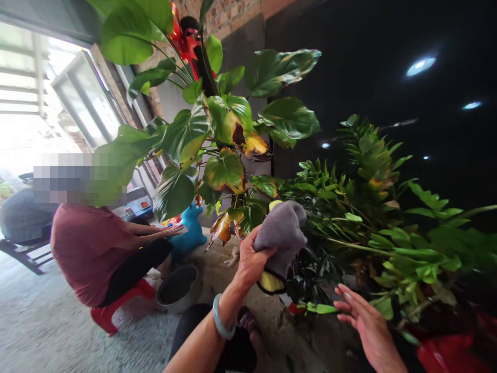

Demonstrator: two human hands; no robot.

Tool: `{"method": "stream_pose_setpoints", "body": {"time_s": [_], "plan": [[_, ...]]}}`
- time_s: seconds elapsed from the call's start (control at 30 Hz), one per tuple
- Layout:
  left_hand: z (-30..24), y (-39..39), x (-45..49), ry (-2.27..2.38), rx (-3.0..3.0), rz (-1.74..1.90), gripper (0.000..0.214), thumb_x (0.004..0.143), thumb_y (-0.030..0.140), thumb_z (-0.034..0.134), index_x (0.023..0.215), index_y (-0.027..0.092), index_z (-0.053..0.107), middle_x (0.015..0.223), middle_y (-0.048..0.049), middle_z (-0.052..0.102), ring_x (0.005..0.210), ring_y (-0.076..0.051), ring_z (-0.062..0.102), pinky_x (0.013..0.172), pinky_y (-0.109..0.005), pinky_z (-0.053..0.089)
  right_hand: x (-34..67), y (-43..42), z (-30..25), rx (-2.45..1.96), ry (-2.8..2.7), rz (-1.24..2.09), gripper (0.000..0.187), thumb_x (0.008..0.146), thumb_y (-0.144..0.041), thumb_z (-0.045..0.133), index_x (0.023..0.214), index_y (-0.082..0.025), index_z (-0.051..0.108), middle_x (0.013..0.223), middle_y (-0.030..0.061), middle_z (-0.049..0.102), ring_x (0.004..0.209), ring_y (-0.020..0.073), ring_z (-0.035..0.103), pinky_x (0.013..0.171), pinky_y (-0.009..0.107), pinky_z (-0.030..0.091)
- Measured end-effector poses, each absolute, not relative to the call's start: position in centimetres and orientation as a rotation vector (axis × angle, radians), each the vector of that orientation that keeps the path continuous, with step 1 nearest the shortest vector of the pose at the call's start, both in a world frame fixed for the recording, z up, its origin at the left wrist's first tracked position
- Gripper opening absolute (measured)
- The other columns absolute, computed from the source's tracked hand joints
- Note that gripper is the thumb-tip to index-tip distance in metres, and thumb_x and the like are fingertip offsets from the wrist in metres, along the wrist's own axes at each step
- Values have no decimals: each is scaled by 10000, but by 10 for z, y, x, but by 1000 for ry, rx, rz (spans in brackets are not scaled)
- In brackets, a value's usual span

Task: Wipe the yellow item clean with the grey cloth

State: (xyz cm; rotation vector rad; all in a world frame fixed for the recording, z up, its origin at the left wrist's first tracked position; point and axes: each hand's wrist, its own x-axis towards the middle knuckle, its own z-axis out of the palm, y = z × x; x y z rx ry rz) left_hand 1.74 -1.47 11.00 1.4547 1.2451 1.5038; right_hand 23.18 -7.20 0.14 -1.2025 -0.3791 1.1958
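Observation:
A grey cloth with a yellow underside (282,233) is bunched up in my left hand (250,261), its fingers and thumb closed around it. A pale green bangle circles that wrist. My right hand (363,321) holds nothing; its fingers are stretched out and slightly apart, close to a narrow green leaf (321,309). Just above the cloth are the large leaves of a tall potted plant (225,171), several of them browned and yellowed at the edges. A bushy plant with small glossy leaves (330,191) spreads on the right, behind my right hand.
On the left a person in a red shirt (85,248) sits on a red plastic stool (104,313). Beside them stand a dark bucket (178,287) and a blue animal-shaped toy (190,233). A shiny black wall (368,62) rises behind the plants.

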Motion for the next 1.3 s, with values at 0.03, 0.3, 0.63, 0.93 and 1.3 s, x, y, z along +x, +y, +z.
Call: {"method": "stream_pose_setpoints", "body": {"time_s": [0.03, 0.3, 0.63, 0.93, 1.3], "plan": [[113, -12, 20, 1240, 1476, 1521, 471, 534, 174, 679, 1005, 165, 680, 886, 2, 674, 847, -188, 570, 788, -265, 440, 232, -72, 2, -1202, -373, 1197, 349, 339, -389, 800, 644, -229, 739, 738, 56, 739, 571, 207, 631, 441, 281, 477], [58, -29, 13, 1154, 1557, 754, 461, 449, 27, 638, 886, 145, 728, 689, 52, 610, 694, -130, 500, 630, -196, 385, 235, -73, -3, -1225, -418, 1177, 358, 362, -417, 793, 663, -230, 744, 728, 54, 734, 596, 212, 638, 457, 279, 485], [101, -17, 31, 1144, 1575, 1259, 497, 534, 126, 684, 1029, 164, 687, 924, -10, 672, 886, -194, 563, 818, -259, 442, 233, -71, -7, -1217, -507, 1177, 359, 390, -446, 780, 683, -241, 751, 823, 79, 746, 627, 237, 651, 473, 303, 488], [70, -33, 30, 1037, 1791, 798, 389, 550, 155, 698, 938, 154, 726, 819, 4, 673, 800, -172, 571, 731, -228, 439, 239, -73, -16, -1239, -585, 1183, 367, 404, -452, 771, 697, -233, 753, 739, 65, 741, 670, 265, 664, 493, 316, 493], [79, -9, 34, 1164, 1513, 1166, 450, 469, 50, 636, 902, 151, 712, 759, 26, 634, 756, -152, 519, 707, -225, 413, 234, -75, 3, -1271, -533, 1181, 352, 347, -431, 780, 655, -262, 760, 817, 61, 750, 646, 230, 651, 486, 286, 475]]}}
